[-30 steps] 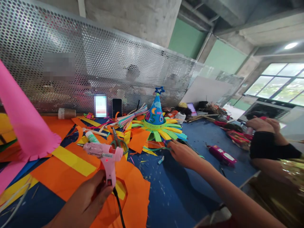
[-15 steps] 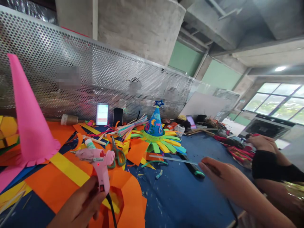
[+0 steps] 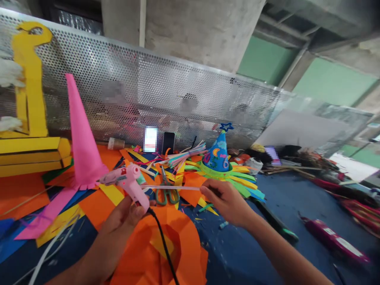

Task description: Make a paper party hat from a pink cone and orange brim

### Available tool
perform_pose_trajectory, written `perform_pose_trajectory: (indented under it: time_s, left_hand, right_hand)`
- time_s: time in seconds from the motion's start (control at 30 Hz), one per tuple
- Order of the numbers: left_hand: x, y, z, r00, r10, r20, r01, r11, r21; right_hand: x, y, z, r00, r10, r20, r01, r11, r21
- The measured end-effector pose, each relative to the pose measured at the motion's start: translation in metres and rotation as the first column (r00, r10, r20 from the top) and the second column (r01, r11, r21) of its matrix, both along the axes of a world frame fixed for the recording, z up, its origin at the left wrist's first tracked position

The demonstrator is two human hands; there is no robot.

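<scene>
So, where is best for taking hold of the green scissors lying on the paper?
Take the scissors by their green handle loops, coming from the near side and above: they lie flat with the loops toward you and the blades pointing away, so fingers can likely enter directly.

A blue-covered worktable [image 3: 231, 261] holds orange paper [image 3: 142, 257], scissors [image 3: 164, 186] and a party hat [image 3: 217, 156].
</scene>
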State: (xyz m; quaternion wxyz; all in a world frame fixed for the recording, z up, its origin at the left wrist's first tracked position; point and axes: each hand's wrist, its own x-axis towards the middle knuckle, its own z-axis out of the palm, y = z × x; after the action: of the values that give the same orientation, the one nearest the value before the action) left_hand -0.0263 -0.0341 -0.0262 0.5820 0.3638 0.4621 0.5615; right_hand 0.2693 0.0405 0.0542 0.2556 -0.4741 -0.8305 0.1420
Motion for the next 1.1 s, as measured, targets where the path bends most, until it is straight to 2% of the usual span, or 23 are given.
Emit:
perform_pose_trajectory:
  time_s: [0.1, 0.2, 0.47, 0.63, 0.73, 0.87, 0.93, 1.0, 1.07, 1.1]
  left_hand:
    - [-0.005, 0.006, -0.003, 0.992, 0.076, 0.096, -0.079, 0.996, 0.026]
    - [-0.009, 0.012, -0.005, 0.988, 0.061, 0.143, -0.074, 0.994, 0.084]
    - [-0.002, 0.016, -0.006, 0.991, 0.069, 0.114, -0.072, 0.997, 0.025]
    - [-0.001, 0.016, -0.006, 0.986, 0.056, 0.155, -0.063, 0.997, 0.037]
    - [-0.002, 0.018, -0.005, 0.986, 0.067, 0.150, -0.075, 0.996, 0.053]
    - [-0.003, 0.018, -0.003, 0.983, 0.099, 0.154, -0.109, 0.992, 0.058]
    - [-0.004, 0.016, -0.002, 0.983, 0.110, 0.149, -0.120, 0.991, 0.063]
    - [-0.004, 0.014, -0.001, 0.984, 0.112, 0.138, -0.122, 0.990, 0.066]
    - [-0.003, 0.013, -0.001, 0.983, 0.114, 0.141, -0.124, 0.990, 0.068]
    - [-0.003, 0.013, 0.000, 0.982, 0.115, 0.150, -0.127, 0.990, 0.068]
  right_hand:
    - [-0.003, 0.002, -0.019, 1.000, -0.003, -0.009, 0.003, 0.999, 0.045]
    - [0.003, -0.001, -0.029, 1.000, -0.001, 0.014, 0.000, 0.997, 0.075]
    - [0.009, 0.001, -0.032, 0.996, 0.064, -0.064, -0.057, 0.992, 0.111]
    - [0.012, 0.009, -0.036, 0.998, 0.060, 0.027, -0.065, 0.974, 0.217]
    - [0.019, 0.016, -0.038, 0.997, -0.029, 0.069, 0.010, 0.964, 0.266]
    - [0.033, 0.028, -0.040, 0.981, -0.184, -0.056, 0.193, 0.936, 0.294]
    - [0.041, 0.033, -0.041, 0.957, -0.238, -0.163, 0.273, 0.931, 0.243]
    - [0.046, 0.038, -0.042, 0.917, -0.273, -0.291, 0.315, 0.942, 0.111]
    - [0.049, 0.042, -0.044, 0.837, -0.289, -0.464, 0.303, 0.952, -0.047]
    - [0.048, 0.044, -0.044, 0.769, -0.291, -0.569, 0.278, 0.954, -0.112]
